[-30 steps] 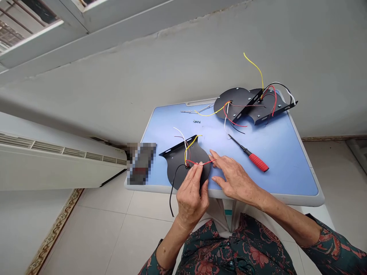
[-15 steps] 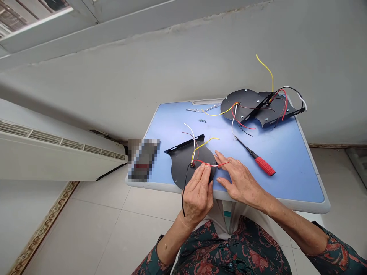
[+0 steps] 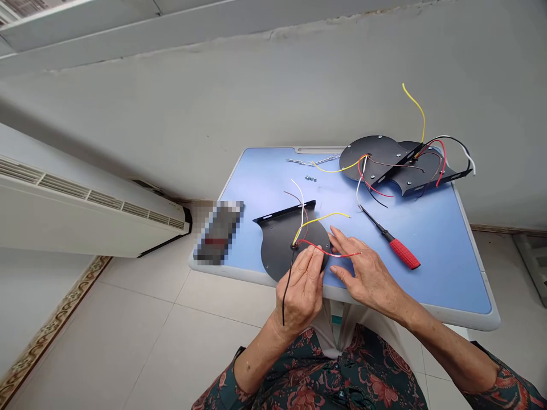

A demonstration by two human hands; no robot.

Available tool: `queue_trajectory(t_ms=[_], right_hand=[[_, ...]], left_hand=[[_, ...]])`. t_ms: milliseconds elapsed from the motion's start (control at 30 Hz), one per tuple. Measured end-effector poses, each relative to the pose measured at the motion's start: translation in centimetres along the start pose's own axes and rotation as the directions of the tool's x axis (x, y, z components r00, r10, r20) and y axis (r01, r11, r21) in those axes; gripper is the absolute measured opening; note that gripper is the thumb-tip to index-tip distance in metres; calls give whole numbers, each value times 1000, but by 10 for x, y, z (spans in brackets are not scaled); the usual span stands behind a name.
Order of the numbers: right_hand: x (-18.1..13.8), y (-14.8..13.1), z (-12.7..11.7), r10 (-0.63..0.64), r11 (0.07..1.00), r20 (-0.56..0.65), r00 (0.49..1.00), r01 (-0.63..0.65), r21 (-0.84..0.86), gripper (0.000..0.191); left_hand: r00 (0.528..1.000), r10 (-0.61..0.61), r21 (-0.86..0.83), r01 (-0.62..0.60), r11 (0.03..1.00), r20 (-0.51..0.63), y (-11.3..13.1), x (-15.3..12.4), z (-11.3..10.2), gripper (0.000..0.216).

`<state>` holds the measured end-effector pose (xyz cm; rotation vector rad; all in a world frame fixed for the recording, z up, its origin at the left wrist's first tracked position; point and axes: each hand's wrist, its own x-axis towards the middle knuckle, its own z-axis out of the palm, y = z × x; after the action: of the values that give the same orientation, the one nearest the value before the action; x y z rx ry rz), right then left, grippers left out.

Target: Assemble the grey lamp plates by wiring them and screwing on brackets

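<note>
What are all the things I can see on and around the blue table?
table: 1, blue top with pale rim, against the wall
near plate: 1, black, round with a bent edge, front of the table
wires on the near plate: several, red, yellow, white, black, coming out of its middle
far plates: 2, black, wired, back right corner
screwdriver: 1, red handle, black shaft, middle of the table
screws: a few, silver, near the back
heater: 1, white, on the left by the wall
left hand: 1, fingertips on the near plate by the red wire
right hand: 1, fingers touching the red wire
</note>
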<state>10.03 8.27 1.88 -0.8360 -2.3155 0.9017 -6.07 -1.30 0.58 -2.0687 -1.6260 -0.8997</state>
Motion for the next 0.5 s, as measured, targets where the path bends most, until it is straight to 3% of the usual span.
queue_trajectory(t_ms=[500], right_hand=[[1,-5,-1,11,1000,-10,1000,-12,-23,75]], left_hand=[[1000,0,21,-1,1000,16,3,1,2,63]])
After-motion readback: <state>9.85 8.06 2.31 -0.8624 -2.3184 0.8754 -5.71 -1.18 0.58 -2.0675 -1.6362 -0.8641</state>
